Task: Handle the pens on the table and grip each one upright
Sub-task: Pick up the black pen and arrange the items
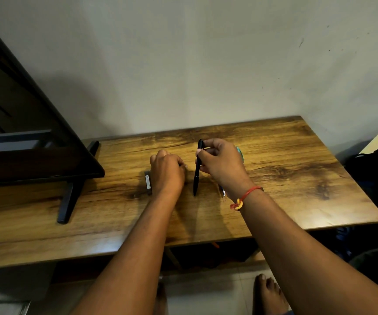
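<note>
My right hand (221, 165) pinches a black pen (197, 171) near its top and holds it nearly upright, with the tip down on the wooden table (297, 178). My left hand (167, 172) rests on the table just left of that pen, fingers curled, with nothing visible in them. A second pen (222, 192), silvery, lies on the table and is mostly hidden under my right wrist. A small dark block with a white label (148, 184) pokes out from beside my left hand.
A dark screen (35, 155) on black stand legs (68, 201) fills the table's left end. Something teal (240, 153) shows behind my right hand. The wall runs along the table's far edge. A bare foot (268, 294) stands on the floor below.
</note>
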